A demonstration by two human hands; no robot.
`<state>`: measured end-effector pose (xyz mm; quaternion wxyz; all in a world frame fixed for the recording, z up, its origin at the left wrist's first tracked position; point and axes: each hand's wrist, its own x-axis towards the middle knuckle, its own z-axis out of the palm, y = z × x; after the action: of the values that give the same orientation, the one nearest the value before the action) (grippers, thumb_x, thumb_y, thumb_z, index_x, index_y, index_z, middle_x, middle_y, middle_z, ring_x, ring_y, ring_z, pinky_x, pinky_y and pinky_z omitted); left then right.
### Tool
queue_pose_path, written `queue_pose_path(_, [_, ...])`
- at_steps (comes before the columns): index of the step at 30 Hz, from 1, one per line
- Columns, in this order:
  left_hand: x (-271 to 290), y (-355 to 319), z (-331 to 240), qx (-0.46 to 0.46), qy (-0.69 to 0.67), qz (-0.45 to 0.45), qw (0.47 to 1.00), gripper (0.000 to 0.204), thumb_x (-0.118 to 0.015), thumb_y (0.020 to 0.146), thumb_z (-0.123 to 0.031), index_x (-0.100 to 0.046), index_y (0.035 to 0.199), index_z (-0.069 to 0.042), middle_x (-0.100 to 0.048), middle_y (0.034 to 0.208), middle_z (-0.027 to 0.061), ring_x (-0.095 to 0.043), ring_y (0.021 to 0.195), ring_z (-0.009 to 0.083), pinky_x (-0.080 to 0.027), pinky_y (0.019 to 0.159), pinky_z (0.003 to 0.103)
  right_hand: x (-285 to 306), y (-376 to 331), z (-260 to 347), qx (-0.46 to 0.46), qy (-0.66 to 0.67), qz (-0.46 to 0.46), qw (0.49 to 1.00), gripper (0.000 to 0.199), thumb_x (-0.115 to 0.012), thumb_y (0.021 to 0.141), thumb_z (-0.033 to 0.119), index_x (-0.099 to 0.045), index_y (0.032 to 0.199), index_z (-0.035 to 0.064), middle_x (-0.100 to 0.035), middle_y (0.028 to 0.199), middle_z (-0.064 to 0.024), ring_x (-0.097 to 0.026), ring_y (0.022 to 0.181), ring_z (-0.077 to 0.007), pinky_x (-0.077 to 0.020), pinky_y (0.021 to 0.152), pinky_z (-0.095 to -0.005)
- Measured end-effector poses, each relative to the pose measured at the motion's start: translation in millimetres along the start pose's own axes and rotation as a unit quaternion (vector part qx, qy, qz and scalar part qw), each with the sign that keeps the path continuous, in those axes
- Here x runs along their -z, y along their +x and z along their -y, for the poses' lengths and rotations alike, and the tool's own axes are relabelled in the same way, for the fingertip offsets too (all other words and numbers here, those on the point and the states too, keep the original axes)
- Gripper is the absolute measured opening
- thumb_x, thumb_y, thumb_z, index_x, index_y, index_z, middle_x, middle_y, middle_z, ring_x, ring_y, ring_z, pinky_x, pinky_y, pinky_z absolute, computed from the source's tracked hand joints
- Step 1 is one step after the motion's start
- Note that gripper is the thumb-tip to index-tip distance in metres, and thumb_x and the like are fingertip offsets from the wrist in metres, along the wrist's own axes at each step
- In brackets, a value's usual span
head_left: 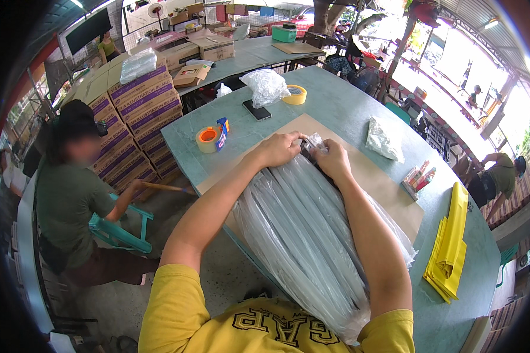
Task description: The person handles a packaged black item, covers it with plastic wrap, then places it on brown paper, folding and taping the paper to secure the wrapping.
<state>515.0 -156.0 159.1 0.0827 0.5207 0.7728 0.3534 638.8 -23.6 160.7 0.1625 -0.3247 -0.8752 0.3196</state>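
Note:
A long bundle of clear plastic sheeting lies lengthwise in front of me, its near end by my shirt. My left hand is closed at the far end of the bundle, fingertips pinching the gathered edge. Beside it my right hand is closed on the same end, where a crumpled plastic tip sticks up. A small dark piece shows between the two hands; its kind cannot be made out. Brown cardboard lies flat under the bundle on the green table.
Left of my hands are a tape roll with a blue dispenser, a phone, yellow tape and a plastic wad. A white packet, small box and folded yellow material lie right. A person sits left near stacked cartons.

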Motion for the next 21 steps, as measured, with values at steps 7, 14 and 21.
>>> queue_pose_path(7, [-1,2,7,-0.003,-0.012,-0.004,1.000,0.036,-0.051,0.079,-0.019,-0.054,0.114,-0.010,-0.059,0.070,0.0133,-0.059,0.067,0.0257,-0.046,0.067,0.038,3,-2,7,-0.010,-0.002,0.023,1.000,0.049,-0.064,0.076,0.040,-0.060,0.111,0.0071,-0.062,0.108,-0.0170,-0.058,0.104,-0.0307,-0.0447,0.087,-0.0388])
queue_pose_path(14, [-5,5,11,-0.021,-0.022,-0.044,0.999,0.025,-0.054,0.078,-0.017,-0.052,0.099,-0.006,-0.060,0.074,0.0131,-0.059,0.071,0.0257,-0.046,0.069,0.037,1,1,4,-0.008,0.040,-0.006,0.999,0.035,-0.055,0.083,0.032,-0.063,0.102,0.0027,-0.063,0.100,-0.0221,-0.059,0.098,-0.0347,-0.0450,0.084,-0.0412])
queue_pose_path(21, [-3,5,6,-0.037,-0.030,-0.019,0.999,0.025,-0.049,0.076,-0.013,-0.054,0.099,-0.003,-0.059,0.076,0.0137,-0.057,0.071,0.0264,-0.045,0.070,0.038,1,2,1,0.004,0.079,-0.014,0.997,0.026,-0.060,0.081,0.023,-0.066,0.094,0.0010,-0.064,0.093,-0.0221,-0.062,0.090,-0.0333,-0.0464,0.079,-0.0387])
